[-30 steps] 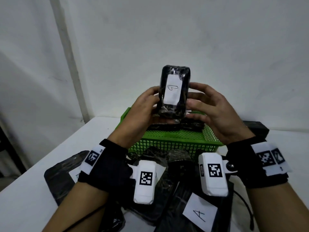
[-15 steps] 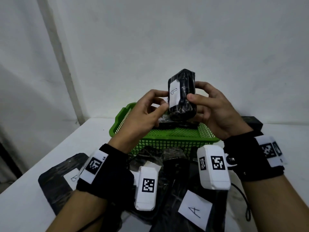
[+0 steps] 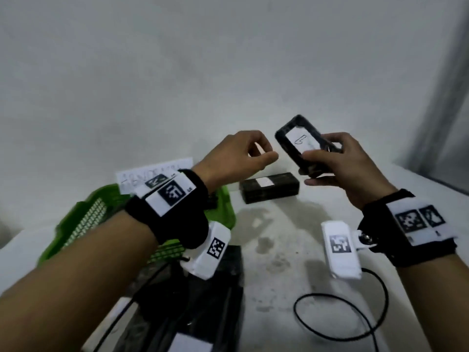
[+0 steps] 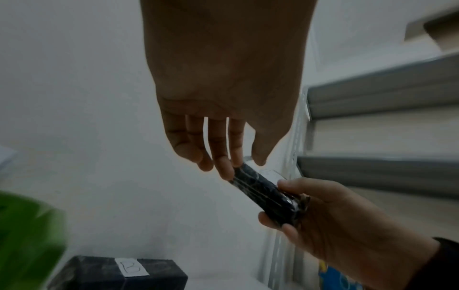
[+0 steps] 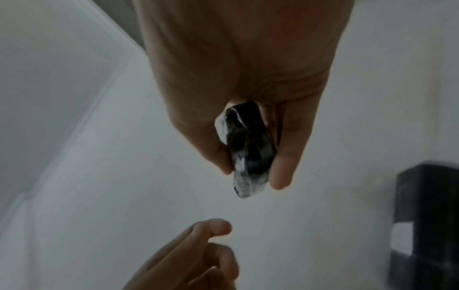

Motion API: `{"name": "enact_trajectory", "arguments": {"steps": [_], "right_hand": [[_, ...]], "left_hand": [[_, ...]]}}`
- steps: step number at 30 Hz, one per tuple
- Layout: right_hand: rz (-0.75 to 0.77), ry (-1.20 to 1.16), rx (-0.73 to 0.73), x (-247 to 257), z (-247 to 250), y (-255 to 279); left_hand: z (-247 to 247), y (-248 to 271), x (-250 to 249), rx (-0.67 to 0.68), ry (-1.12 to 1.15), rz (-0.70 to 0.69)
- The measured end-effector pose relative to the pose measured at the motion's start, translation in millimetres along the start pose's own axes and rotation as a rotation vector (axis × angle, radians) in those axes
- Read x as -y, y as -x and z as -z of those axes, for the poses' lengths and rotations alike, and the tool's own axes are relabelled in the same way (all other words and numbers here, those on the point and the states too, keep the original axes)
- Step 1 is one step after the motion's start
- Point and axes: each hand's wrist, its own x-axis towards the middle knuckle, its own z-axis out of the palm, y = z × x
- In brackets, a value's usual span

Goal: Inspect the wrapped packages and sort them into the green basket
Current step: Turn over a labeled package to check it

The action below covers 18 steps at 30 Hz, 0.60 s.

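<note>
Nearest me, flat black film-wrapped packages (image 3: 203, 301) lie on the white surface (image 3: 291, 250), green mesh basket (image 3: 83, 224) now off to my left. My left hand (image 3: 238, 158) has let go, fingers loosely curled and empty, so my right hand (image 3: 337, 166) alone grips the small glossy labelled package (image 3: 302, 143), carried right, away from the basket. It's probably a reject, though blur hides details; boxy package (image 3: 269, 188) sits beyond.

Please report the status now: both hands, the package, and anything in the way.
Right hand grips small wrapped package, held up over table. Left hand loosely curled, empty, just beside it. Green basket at left; no obstacle seen between.
</note>
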Motion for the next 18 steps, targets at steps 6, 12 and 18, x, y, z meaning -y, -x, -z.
{"name": "enact_trajectory", "arguments": {"steps": [6, 12, 18], "right_hand": [[-0.200, -0.038, -0.253, -58, 64, -70], [-0.407, 0.021, -0.209, -117, 69, -125], [-0.486, 0.437, -0.028, -148, 66, -149]], "left_hand": [[-50, -81, 1, 0.252, -0.362, 0.023], [-100, -131, 26, 0.545, -0.639, 0.165], [-134, -152, 52, 0.698, -0.651, 0.255]]}}
